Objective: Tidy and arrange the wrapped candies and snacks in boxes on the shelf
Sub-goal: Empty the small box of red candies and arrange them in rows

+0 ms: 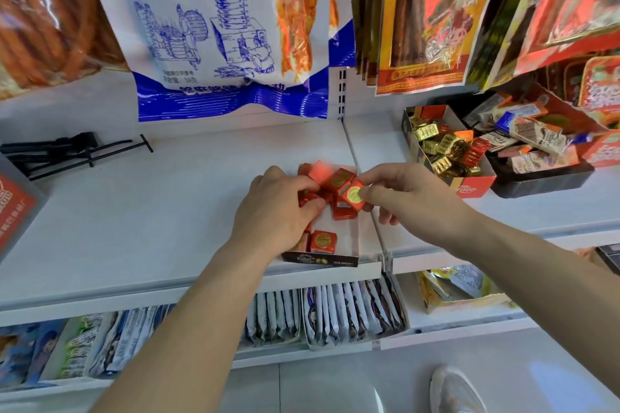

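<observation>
The left hand [278, 208] curls round a few red candies [312, 199] inside the open box [318, 260] (front edge of the white shelf [134, 211]); at its three o'clock the right hand [399, 198] pinches one gold-sealed candy [354, 196].

Left hand [278, 208] gripping red candies [335, 184] in open box [352, 245], right hand [402, 194] pinching one candy [355, 195]

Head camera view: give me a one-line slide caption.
Left hand grips several red wrapped candies in a small box on a white shelf while the right hand pinches one candy.
</observation>
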### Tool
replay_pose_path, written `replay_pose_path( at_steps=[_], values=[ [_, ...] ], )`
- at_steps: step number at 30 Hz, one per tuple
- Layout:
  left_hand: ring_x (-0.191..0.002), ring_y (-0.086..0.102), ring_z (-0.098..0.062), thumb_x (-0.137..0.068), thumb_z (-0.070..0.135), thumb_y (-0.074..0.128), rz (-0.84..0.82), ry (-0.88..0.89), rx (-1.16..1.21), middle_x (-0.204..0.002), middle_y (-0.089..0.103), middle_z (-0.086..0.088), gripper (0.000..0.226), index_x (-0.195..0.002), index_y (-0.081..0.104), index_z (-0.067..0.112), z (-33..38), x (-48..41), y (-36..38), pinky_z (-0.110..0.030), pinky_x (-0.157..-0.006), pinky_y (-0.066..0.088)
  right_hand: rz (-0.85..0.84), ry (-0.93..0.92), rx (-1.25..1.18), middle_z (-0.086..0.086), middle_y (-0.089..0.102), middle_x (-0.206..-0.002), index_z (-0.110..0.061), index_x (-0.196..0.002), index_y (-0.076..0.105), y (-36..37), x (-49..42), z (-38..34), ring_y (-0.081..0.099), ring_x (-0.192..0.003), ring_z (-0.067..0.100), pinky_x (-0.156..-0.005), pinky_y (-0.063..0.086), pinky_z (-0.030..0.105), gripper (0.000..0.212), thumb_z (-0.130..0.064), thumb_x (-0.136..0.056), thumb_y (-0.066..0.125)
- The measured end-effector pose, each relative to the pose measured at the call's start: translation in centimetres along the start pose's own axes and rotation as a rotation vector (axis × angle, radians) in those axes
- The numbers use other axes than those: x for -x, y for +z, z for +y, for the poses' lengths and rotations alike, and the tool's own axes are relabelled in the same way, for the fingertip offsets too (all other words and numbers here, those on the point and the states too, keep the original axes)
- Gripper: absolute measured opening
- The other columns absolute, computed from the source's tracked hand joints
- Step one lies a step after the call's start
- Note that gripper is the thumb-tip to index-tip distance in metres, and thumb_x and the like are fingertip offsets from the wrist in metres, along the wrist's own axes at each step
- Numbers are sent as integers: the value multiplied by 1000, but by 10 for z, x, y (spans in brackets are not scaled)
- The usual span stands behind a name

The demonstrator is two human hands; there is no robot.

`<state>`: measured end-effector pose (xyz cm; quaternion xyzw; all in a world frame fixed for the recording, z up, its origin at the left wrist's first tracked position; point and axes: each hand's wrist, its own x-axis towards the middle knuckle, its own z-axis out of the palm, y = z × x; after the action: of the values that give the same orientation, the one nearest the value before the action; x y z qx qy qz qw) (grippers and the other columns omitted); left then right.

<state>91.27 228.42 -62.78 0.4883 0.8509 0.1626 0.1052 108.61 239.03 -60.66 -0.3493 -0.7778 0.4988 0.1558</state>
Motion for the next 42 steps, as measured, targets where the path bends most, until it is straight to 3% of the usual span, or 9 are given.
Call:
replay_pose_path(
  at_steps=[6, 12, 16, 21, 24, 27, 30, 35, 42],
  values=[
    [-81, 49, -7, -88, 30, 71, 146, -11, 296, -95, 56, 14, 14, -93, 59, 33, 5, 5, -7, -21, -71, 40, -39, 17, -48, 7, 71, -87, -20, -105, 69, -3, 3, 1, 64, -62, 9, -62, 51, 24, 13, -21, -97, 59],
    [-62, 68, -14, -89, 19, 70, 244, 34, 639, -95, 66, 11, 20, -100, 57, 30, 5, 22, -28, -21, -59, 51, -88, -14, -99, 5, 70, -98, -20, -108, 66, -5, 6, -4, 72, -81, 17, -77, 58, 37, 13, -18, -99, 57],
    [-76, 73, -16, -87, 8, 73, 208, 33, 831, -99, 66, 9, 25, -97, 61, 28, -2, 27, -31, -24, -67, 58, -108, -3, -163, 0, 74, -100, -15, -107, 66, -2, 6, -10, 74, -83, 17, -82, 58, 42, 12, -13, -99, 56],
    [-87, 71, -16, -82, 2, 75, 137, 39, 878, -89, 65, 7, 31, -94, 66, 29, -4, 32, -28, -24, -76, 59, -112, -26, -149, -9, 73, -88, -21, -110, 70, 7, 5, -16, 69, -74, 12, -77, 53, 36, 18, -15, -99, 57],
    [-90, 71, -11, -84, 3, 74, 129, 37, 865, -102, 65, 12, 31, -94, 64, 30, -4, 34, -29, -21, -75, 59, -116, -49, -174, -3, 69, -90, -27, -111, 71, 12, 4, -18, 68, -77, 14, -75, 56, 32, 21, -17, -100, 55],
    [-93, 72, -11, -81, 4, 78, 125, 11, 918, -112, 65, 12, 35, -98, 62, 30, -1, 35, -29, -25, -76, 60, -116, -65, -276, 7, 71, -93, -13, -116, 66, 14, 2, -17, 70, -76, 18, -77, 61, 32, 21, -13, -96, 61],
    [-89, 73, -12, -76, 2, 81, 119, -9, 978, -102, 72, 7, 35, -97, 64, 24, 0, 34, -29, -26, -77, 59, -80, -59, -367, 18, 74, -91, -1, -110, 65, 14, 0, -16, 72, -74, 21, -77, 63, 37, 22, -8, -89, 68],
    [-88, 73, -7, -75, 0, 80, 85, 38, 994, -95, 76, 11, 35, -95, 70, 27, 1, 34, -30, -24, -78, 58, -43, -80, -339, 20, 73, -97, -2, -107, 67, 11, -1, -12, 73, -77, 23, -70, 61, 27, 20, -7, -88, 69],
    [-93, 72, -8, -79, 2, 78, 50, 54, 988, -100, 76, 9, 35, -101, 73, 28, 3, 35, -28, -26, -85, 57, -54, -104, -310, 19, 71, -103, -8, -104, 69, 10, -1, -12, 71, -90, 37, -79, 62, 46, 15, -12, -90, 68]
  ],
)
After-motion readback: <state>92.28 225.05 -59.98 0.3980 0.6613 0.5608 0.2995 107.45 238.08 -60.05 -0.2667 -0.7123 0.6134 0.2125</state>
